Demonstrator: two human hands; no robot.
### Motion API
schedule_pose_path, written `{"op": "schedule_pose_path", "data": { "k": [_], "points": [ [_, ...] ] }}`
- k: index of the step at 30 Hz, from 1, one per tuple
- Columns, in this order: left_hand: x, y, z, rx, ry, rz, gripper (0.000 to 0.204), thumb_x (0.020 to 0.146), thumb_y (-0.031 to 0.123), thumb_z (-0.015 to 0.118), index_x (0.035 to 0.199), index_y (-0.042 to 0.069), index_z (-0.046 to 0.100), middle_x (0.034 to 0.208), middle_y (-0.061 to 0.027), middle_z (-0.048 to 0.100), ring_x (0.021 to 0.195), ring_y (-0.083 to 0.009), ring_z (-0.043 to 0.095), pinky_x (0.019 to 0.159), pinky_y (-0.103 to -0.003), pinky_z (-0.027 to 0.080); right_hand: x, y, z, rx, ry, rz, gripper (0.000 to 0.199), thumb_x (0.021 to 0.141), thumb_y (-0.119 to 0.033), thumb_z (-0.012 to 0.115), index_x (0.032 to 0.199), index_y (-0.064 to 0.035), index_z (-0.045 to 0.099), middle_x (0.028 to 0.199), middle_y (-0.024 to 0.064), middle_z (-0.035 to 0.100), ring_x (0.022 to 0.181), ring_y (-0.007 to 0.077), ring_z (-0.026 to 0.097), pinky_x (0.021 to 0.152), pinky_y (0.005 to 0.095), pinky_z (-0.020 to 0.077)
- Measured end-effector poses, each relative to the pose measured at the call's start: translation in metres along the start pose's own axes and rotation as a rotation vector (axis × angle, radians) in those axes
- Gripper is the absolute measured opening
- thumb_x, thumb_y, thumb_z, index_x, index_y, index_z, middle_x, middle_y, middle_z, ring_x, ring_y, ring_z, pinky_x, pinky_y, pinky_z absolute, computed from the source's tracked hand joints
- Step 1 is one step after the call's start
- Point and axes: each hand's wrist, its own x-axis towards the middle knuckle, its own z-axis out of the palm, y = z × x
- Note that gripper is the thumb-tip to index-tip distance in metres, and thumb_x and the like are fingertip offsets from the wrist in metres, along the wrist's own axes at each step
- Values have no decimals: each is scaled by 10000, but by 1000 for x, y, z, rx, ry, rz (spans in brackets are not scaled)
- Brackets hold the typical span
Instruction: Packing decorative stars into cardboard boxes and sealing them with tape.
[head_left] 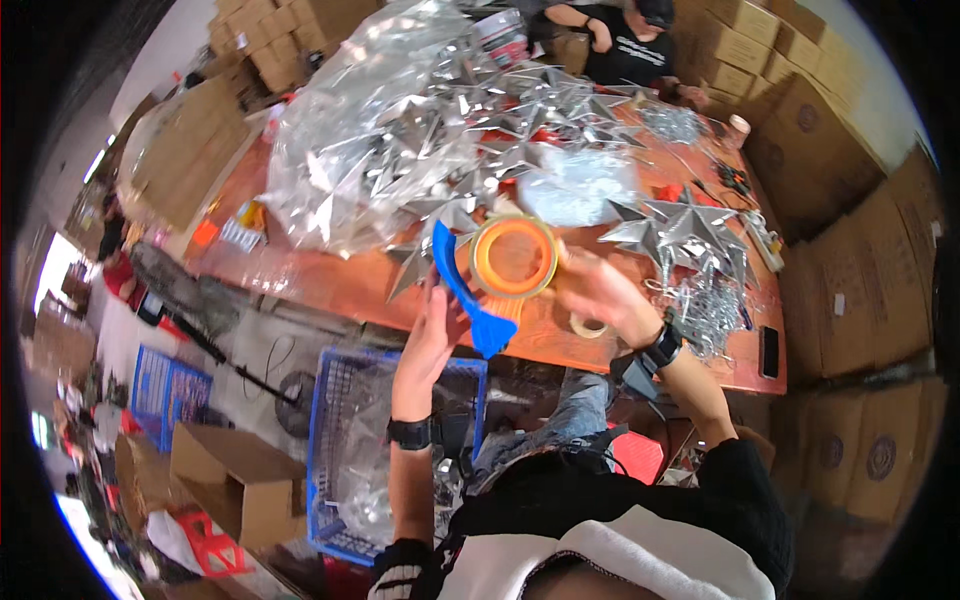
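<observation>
In front of me, above the table edge, is a blue tape dispenser point(460, 285) beside a wide roll of tape point(553, 258) with an orange core. My left hand point(432, 335) is closed around the dispenser's lower left side, partly hidden by it. My right hand point(605, 295), somewhat blurred, grips the roll's right rim; the far fingertips are hidden. Just below that hand, a smaller pale tape roll point(587, 326) lies on the reddish table point(290, 272). Silver stars point(685, 235) and a heap of silvery chain-like pieces point(705, 310) lie to the right.
Clear plastic point(330, 150) and many silver stars cover the table's far left. A black phone point(768, 352) lies near the right edge. Below the table stands a blue crate point(322, 450), left of my legs. Stacked cartons point(860, 280) line the right. Across the table sits another person point(625, 50).
</observation>
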Motion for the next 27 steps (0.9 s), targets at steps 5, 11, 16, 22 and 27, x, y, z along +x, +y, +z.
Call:
{"op": "schedule_pose_path", "data": {
  "k": [5, 11, 16, 22, 27],
  "points": [
    [-50, 5, -14, -144, 241, -94, 476, 882, 304, 418, 1282, 87, 278, 1232, -51, 388, 1106, -143, 412, 892, -297, 368, 1, 46, 51, 24, -210, 131, 285, 881, -218, 437, 1102, -40, 464, 1121, 43, 488, 1015, 147, 487, 925, 304, 389],
    [-91, 27, -13, -226, 352, 79, 507, 853, 415, 412, 1237, 90, 352, 1157, -51, 477, 995, -171, 511, 809, -294, 429, 15, 62, 89, -442, -208, 164, 390, 885, -319, 416, 1134, -21, 450, 1096, 85, 508, 1007, 148, 488, 863, 264, 397],
    [-102, 22, -39, -531, 219, 236, 521, 854, 448, 372, 1223, 81, 345, 1152, -132, 481, 1008, -267, 507, 857, -381, 416, 25, 76, 96, -757, -317, -141, 292, 904, -233, 387, 1039, 3, 495, 943, 74, 536, 851, 151, 541, 776, 275, 438],
    [-113, 29, -44, -543, 293, 276, 511, 846, 458, 372, 1208, 98, 400, 1153, -119, 491, 1006, -266, 510, 842, -394, 422, 9, 63, 143, -1228, -485, -662, 141, 831, -70, 490, 958, -19, 523, 911, 81, 516, 843, 182, 527, 728, 274, 441],
    [-119, 23, -64, -660, 295, 262, 528, 860, 459, 340, 1208, 65, 380, 1151, -116, 489, 996, -273, 512, 847, -392, 414, 9, 64, 170, -1365, -632, -842, 177, 785, -22, 516, 962, -31, 525, 920, 92, 491, 851, 203, 525, 722, 295, 441]
  ]
}}
